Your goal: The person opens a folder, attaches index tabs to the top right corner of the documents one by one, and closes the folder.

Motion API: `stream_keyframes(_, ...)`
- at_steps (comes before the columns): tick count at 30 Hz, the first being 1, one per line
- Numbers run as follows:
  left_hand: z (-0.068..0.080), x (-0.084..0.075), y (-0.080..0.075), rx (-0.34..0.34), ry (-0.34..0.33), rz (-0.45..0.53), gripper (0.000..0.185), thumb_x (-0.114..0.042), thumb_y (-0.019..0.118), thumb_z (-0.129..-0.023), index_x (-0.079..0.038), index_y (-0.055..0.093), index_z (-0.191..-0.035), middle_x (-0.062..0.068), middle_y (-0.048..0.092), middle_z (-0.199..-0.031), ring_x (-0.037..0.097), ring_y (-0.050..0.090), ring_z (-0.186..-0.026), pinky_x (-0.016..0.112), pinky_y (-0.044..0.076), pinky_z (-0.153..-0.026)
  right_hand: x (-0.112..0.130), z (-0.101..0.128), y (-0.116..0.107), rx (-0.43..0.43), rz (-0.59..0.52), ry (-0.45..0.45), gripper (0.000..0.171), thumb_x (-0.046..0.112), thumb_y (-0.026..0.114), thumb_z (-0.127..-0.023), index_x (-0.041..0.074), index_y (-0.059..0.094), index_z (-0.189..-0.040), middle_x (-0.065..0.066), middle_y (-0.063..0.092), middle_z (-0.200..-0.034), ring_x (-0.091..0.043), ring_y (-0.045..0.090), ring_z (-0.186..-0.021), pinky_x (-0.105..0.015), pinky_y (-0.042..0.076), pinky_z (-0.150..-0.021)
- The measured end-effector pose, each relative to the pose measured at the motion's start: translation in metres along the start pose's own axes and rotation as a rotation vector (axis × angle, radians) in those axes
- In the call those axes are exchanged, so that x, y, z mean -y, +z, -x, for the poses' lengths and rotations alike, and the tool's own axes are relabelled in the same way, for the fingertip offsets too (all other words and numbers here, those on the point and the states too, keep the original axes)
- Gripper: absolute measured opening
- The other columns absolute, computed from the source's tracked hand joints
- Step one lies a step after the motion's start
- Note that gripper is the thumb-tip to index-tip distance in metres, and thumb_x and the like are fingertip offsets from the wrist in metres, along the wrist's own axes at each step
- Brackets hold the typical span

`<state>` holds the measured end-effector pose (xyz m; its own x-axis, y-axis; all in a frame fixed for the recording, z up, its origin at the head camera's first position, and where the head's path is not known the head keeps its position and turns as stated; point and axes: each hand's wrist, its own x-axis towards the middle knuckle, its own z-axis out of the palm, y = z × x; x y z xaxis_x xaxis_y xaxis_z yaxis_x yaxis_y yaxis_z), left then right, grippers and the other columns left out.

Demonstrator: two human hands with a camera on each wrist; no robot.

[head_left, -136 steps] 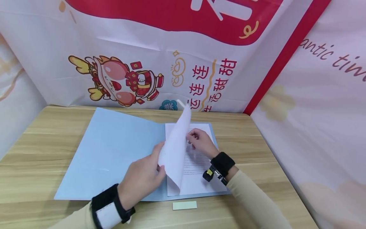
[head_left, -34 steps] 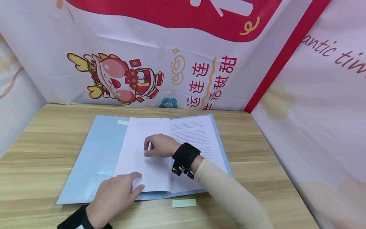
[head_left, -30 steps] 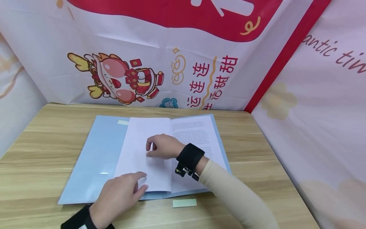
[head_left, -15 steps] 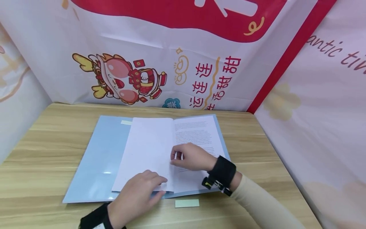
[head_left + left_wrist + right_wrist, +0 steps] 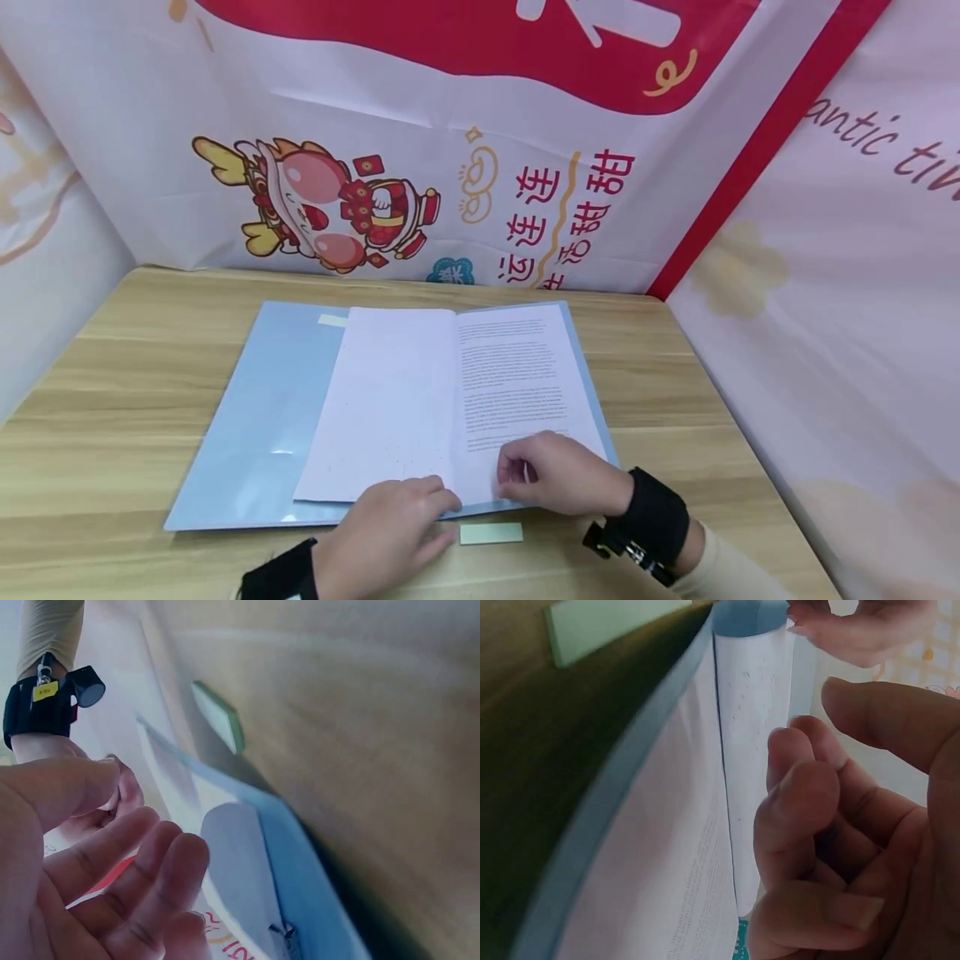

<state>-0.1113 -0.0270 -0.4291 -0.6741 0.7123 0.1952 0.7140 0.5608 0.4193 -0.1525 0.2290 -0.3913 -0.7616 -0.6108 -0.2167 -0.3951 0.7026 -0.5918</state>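
Note:
A blue folder [image 5: 285, 400] lies open on the wooden table. Its turned page [image 5: 382, 392] rests on the left side, mostly white, and a printed sheet [image 5: 510, 367] lies on the right. A pale strip [image 5: 332, 320] sticks out beyond the turned page's upper left edge. Just below the folder is a small pale green sticky-note pad [image 5: 491, 533]. My left hand [image 5: 397, 529] is left of this pad at the folder's lower edge, fingers relaxed, holding nothing. Above the printed sheet's lower part hovers my right hand [image 5: 562, 475], loosely curled, thumb and fingertips apart, nothing between them.
The wooden table [image 5: 97, 417] extends around the folder. Behind it hangs a printed cloth [image 5: 360, 100], with more cloth [image 5: 847, 292] along the right side. A black wrist strap [image 5: 652, 521] with a small camera is on the right wrist.
The page my left hand lifted earlier now lies flat on the left, its pale strip over the folder. Over the last second, both hands have moved down and right toward the green pad.

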Motion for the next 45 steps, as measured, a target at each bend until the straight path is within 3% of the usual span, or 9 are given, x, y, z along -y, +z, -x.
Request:
stream_keyframes(6,0.003,0.0,0.006,0.058,-0.026,-0.017,0.017,-0.03,0.073,-0.094,-0.016,0.074,-0.103,-0.009,0.064,-0.088,0.003,0.058,-0.076,0.028,0.05,-0.064,-0.003,0.017,0.014,0.028,0.028,0.037,0.019,0.022,0.079,-0.09,0.03,0.066,-0.078,0.018,0.055,-0.066,0.001,0.05,-0.062,-0.02,0.043,-0.058)
stream_keyframes(11,0.002,0.002,0.005,0.035,-0.044,-0.042,0.019,-0.029,0.074,-0.093,-0.015,0.075,-0.105,-0.009,0.063,-0.092,0.007,0.054,-0.082,0.028,0.049,-0.071,-0.006,0.024,0.027,0.03,0.086,0.067,0.014,0.025,0.081,-0.088,0.027,0.069,-0.082,0.018,0.053,-0.066,0.001,0.049,-0.062,-0.02,0.042,-0.058)
stream_keyframes(14,0.002,0.004,0.005,-0.018,-0.069,-0.07,0.022,-0.027,0.077,-0.091,-0.015,0.075,-0.109,-0.007,0.062,-0.102,0.01,0.052,-0.092,0.031,0.049,-0.08,-0.008,0.027,0.034,0.012,0.134,0.072,0.012,0.028,0.083,-0.086,0.025,0.071,-0.087,0.017,0.05,-0.065,0.001,0.047,-0.062,-0.02,0.04,-0.058)
stream_keyframes(17,0.003,0.007,0.007,-0.055,-0.102,-0.123,0.034,-0.029,0.077,-0.09,-0.015,0.072,-0.12,0.001,0.063,-0.121,0.018,0.054,-0.113,0.041,0.047,-0.095,-0.008,0.028,0.042,-0.009,0.197,0.065,0.015,0.03,0.084,-0.085,0.023,0.072,-0.089,0.017,0.048,-0.065,0.002,0.045,-0.06,-0.019,0.039,-0.057)
stream_keyframes(20,0.004,0.009,0.008,-0.041,-0.143,-0.149,0.047,-0.032,0.077,-0.09,-0.014,0.067,-0.131,0.009,0.058,-0.141,0.03,0.047,-0.135,0.056,0.037,-0.108,-0.007,0.029,0.048,-0.025,0.266,0.065,0.017,0.031,0.085,-0.084,0.022,0.072,-0.089,0.019,0.048,-0.065,0.003,0.045,-0.059,-0.019,0.039,-0.057)
stream_keyframes(22,0.005,0.009,0.009,-0.008,-0.182,-0.144,0.052,-0.034,0.077,-0.09,-0.013,0.064,-0.136,0.013,0.053,-0.148,0.035,0.042,-0.141,0.063,0.029,-0.112,-0.006,0.028,0.052,-0.033,0.304,0.069,0.018,0.031,0.085,-0.083,0.023,0.071,-0.089,0.019,0.049,-0.067,0.003,0.045,-0.059,-0.02,0.039,-0.057)
stream_keyframes(27,0.005,0.011,0.009,0.047,-0.251,-0.127,0.052,-0.036,0.077,-0.09,-0.014,0.065,-0.136,0.015,0.052,-0.148,0.037,0.041,-0.141,0.067,0.026,-0.113,-0.003,0.028,0.056,-0.04,0.379,0.067,0.02,0.031,0.086,-0.082,0.022,0.071,-0.091,0.019,0.056,-0.075,0.002,0.046,-0.063,-0.021,0.042,-0.06)
stream_keyframes(34,0.007,0.013,0.011,0.038,-0.252,-0.124,0.052,-0.033,0.079,-0.088,-0.011,0.066,-0.133,0.018,0.054,-0.145,0.038,0.045,-0.138,0.064,0.033,-0.109,-0.004,0.028,0.059,-0.075,0.426,0.071,0.019,0.029,0.086,-0.081,0.021,0.07,-0.086,0.018,0.056,-0.074,0.001,0.046,-0.063,-0.022,0.042,-0.059)
stream_keyframes(45,0.008,0.014,0.009,0.08,-0.305,-0.11,0.052,-0.034,0.078,-0.089,-0.01,0.067,-0.133,0.018,0.054,-0.146,0.039,0.044,-0.139,0.064,0.033,-0.109,-0.005,0.027,0.06,-0.016,0.385,0.091,0.021,0.029,0.086,-0.08,0.024,0.066,-0.079,0.019,0.048,-0.067,0.0,0.043,-0.059,-0.021,0.038,-0.057)
